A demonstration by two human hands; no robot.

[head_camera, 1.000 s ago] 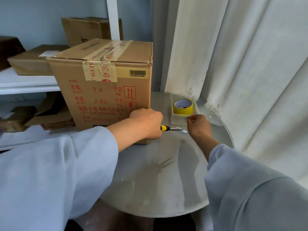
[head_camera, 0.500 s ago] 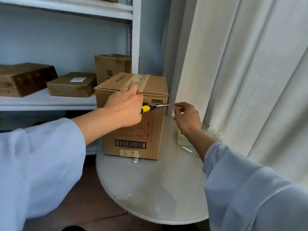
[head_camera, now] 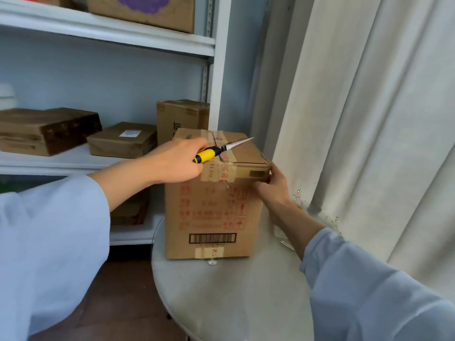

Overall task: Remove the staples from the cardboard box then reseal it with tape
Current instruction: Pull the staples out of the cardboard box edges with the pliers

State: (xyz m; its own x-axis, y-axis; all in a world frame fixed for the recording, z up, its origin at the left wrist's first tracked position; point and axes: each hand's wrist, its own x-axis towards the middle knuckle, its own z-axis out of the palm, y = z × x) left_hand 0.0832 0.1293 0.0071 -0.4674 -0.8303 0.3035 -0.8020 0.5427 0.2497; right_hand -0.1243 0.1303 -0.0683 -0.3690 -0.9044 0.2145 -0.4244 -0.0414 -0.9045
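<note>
A tall cardboard box with red print and a barcode stands on the round white table. Brown tape runs over its top seam and down the front. My left hand grips yellow-and-black needle-nose pliers above the box top, their tips pointing right. My right hand holds the box's upper right front corner, thumb along the edge. The tape roll is hidden behind my right arm.
A white shelf unit stands behind the box, holding several cardboard parcels. A white curtain hangs close on the right. A clear tray edge shows by my right wrist.
My right hand went from the air beside the pliers' tips to the box's right corner. My left hand with the pliers rose slightly over the box top. The view tilted upward.
</note>
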